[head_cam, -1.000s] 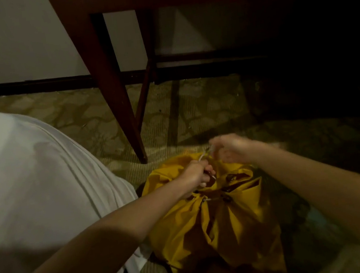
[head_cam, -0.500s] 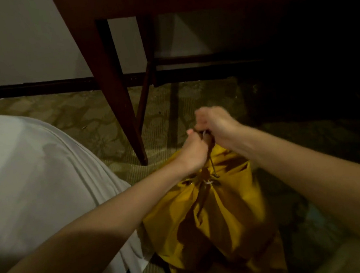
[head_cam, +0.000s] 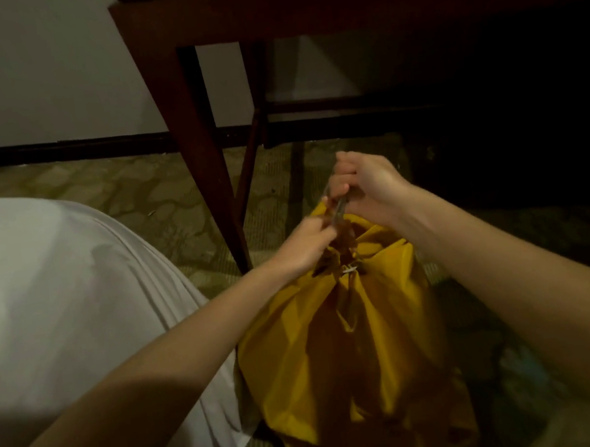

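Yellow fabric drawstring bag (head_cam: 375,343) on patterned carpet (head_cam: 156,199), mouth cinched. Left hand (head_cam: 307,244) grips gathered neck; right hand (head_cam: 366,184) fisted round thin drawstring cord (head_cam: 338,207).

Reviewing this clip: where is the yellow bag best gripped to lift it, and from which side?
The gathered neck of the yellow bag, from above: the cord cinches the cloth into a narrow upright bunch there, while the body below is wide and slack.

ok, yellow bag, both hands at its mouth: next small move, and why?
Probably pull the cord a little farther with the right hand while the left hand braces the neck of the yellow bag: the mouth looks bunched but not yet tight under the hands.
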Available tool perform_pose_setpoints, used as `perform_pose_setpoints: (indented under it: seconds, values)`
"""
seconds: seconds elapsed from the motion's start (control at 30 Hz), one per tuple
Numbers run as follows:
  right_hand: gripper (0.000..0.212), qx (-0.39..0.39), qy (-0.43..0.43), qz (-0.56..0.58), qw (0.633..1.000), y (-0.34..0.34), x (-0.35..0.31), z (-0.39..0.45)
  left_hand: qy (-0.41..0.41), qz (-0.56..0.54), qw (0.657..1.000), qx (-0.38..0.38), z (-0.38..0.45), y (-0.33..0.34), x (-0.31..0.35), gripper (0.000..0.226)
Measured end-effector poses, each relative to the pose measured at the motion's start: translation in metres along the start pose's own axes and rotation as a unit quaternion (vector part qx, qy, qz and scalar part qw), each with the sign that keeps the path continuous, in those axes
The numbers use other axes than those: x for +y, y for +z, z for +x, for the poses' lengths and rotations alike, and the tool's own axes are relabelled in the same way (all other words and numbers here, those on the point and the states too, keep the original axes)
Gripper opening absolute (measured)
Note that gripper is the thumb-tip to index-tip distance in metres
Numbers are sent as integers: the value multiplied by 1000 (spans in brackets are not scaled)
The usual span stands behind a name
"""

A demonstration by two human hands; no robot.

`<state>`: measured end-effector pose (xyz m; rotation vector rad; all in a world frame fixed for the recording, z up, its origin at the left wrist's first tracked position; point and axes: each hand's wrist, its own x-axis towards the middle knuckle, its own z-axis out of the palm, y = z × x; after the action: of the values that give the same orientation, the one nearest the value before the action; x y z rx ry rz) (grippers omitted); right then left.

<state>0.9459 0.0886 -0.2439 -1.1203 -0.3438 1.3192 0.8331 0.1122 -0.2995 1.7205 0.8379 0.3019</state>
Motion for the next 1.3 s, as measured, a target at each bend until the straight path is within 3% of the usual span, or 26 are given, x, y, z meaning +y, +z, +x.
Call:
perform_pose_setpoints:
  seconds: [0.13,0.3,0.4,0.5,0.6,0.73,0.9,1.1,1.3]
  values:
    - [45,-14,21,-55,998,-19,-4,1,1,42,999,-22,-4,17,-17,25]
    - [47,66,4,-92,994,-28,4,2,26,42,998,-26,-7,33,-11,39]
    - [47,90,-32,-49,994,-14,-12,-4,59,39,997,-24,-12,30,3,46]
    - [46,59,-42,-49,996,3,-25,-12,110,48,993,-20,-16,20,15,47]
    - [45,-7,-32,-126,991,11,-25,-12,89,24,995,-31,-19,11,9,43]
    - [38,-8,-56,-327,943,5,-3,-2,-8,-33,998,-56,-15,1,-3,39]
    - [31,7,-44,-468,883,-16,14,14,-110,-153,981,-51,-4,-1,-14,38]
    - [25,0,-78,-571,817,-15,18,17,-114,-129,985,-27,6,-26,-12,24]
    - [27,12,-134,-647,751,-9,3,20,-75,-14,997,12,13,-39,1,36]
